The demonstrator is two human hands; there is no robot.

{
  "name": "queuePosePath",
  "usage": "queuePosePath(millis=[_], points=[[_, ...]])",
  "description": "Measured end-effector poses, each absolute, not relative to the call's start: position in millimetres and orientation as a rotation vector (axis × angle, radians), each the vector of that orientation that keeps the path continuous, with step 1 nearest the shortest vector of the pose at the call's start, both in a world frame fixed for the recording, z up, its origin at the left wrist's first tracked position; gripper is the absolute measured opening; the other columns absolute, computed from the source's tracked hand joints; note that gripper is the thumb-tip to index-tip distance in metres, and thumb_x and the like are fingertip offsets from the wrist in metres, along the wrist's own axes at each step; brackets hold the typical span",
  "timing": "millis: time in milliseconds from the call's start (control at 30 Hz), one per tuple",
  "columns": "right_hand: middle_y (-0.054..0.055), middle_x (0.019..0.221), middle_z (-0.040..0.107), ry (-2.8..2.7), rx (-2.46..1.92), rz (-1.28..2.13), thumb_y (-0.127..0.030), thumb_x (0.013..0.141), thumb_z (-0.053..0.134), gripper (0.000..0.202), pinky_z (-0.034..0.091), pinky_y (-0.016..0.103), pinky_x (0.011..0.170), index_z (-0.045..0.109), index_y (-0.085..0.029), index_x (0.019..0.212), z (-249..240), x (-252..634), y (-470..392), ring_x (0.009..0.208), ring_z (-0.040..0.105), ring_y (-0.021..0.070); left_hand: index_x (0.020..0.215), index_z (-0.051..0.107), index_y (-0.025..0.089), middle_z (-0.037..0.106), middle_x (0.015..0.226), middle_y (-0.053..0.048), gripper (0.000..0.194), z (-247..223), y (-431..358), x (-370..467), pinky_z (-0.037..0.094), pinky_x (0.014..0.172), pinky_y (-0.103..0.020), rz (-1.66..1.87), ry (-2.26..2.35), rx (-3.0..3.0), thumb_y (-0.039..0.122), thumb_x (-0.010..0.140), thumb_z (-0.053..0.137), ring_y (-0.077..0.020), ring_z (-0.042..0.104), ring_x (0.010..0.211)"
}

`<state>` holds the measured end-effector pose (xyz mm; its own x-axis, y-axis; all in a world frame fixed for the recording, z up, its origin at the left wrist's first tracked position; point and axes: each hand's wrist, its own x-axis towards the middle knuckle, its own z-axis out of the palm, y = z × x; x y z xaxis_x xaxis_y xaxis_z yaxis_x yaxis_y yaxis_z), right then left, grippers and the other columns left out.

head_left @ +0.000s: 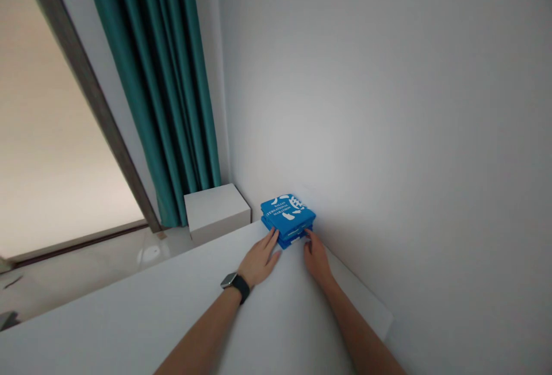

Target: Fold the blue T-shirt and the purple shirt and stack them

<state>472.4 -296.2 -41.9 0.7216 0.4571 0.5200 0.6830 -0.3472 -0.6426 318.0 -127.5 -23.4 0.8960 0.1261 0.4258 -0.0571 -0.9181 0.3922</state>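
Note:
A small stack of folded blue cloths (288,215) with white print reading "Dalian International Marathon" lies at the far corner of a white surface, against the wall. My left hand (259,259) rests at the stack's near left side, fingers stretched out and thumb apart, fingertips touching the cloth. At the near right edge, my right hand (317,255) has its fingers curled, with the index finger at the folded layers. The tips of its other fingers are partly hidden. On my left wrist is a dark watch (235,285).
The white surface (172,312) runs to the lower left, with its far edge above the floor (146,251). Beyond it stands a white box-like cabinet (218,208) beside a green curtain (159,76). A pale wall (388,104) closes off the right side.

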Motion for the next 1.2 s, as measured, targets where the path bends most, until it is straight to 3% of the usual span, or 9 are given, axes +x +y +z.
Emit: queuePosePath(millis=[233, 367, 600, 867, 1200], points=[[0.011, 0.129, 0.06, -1.003, -2.144, -0.203, -0.014, 0.086, 0.036, 0.048, 0.042, 0.038, 0.106, 0.055, -0.017, 0.129, -32.5, 437.6, -305.2, 0.12, 0.056, 0.0214, 0.155, 0.012, 0.027, 0.028, 0.158, -0.008, 0.06, -21.8, -134.5, 300.4, 0.034, 0.113, -0.045, 0.587, 0.027, 2.719, 0.044, 0.101, 0.031, -0.0232, 0.043, 0.136], [0.012, 0.129, 0.061, -1.13, -2.163, -0.199, -0.014, 0.086, 0.037, 0.047, 0.04, 0.038, 0.108, 0.056, -0.015, 0.129, -33.3, 426.7, -307.6, 0.121, 0.055, 0.0213, 0.155, 0.011, 0.027, 0.029, 0.158, -0.007, 0.06, -20.8, -138.0, 284.9, 0.032, 0.114, -0.044, 0.555, 0.043, 2.719, 0.042, 0.101, 0.031, -0.0224, 0.041, 0.137], [0.013, 0.122, 0.065, -1.249, -2.133, -0.28, -0.015, 0.085, 0.039, 0.046, 0.045, 0.046, 0.103, 0.059, -0.016, 0.126, -43.7, 425.2, -304.9, 0.115, 0.059, 0.0251, 0.145, 0.036, 0.017, 0.06, 0.129, -0.012, 0.049, -15.0, -146.9, 264.5, 0.039, 0.104, -0.041, 0.592, 0.172, 2.724, 0.032, 0.099, 0.036, -0.0229, 0.052, 0.12], [0.011, 0.112, 0.069, -1.371, -2.042, -0.206, -0.015, 0.084, 0.039, 0.039, 0.047, 0.045, 0.099, 0.067, -0.018, 0.112, -37.1, 383.2, -281.8, 0.107, 0.062, 0.0249, 0.125, 0.054, 0.018, 0.066, 0.112, -0.01, 0.033, 2.9, -131.6, 211.8, 0.041, 0.091, -0.042, 0.593, 0.413, 2.764, 0.025, 0.097, 0.038, -0.0247, 0.056, 0.104], [0.009, 0.108, 0.07, -1.424, -1.881, -0.098, -0.017, 0.085, 0.04, 0.037, 0.046, 0.044, 0.097, 0.065, -0.019, 0.112, -17.2, 311.4, -241.3, 0.104, 0.062, 0.024, 0.104, 0.064, 0.019, 0.066, 0.101, -0.007, 0.022, 24.0, -109.8, 145.2, 0.04, 0.087, -0.038, 0.579, 0.496, 2.839, 0.02, 0.093, 0.045, -0.0228, 0.056, 0.099]])
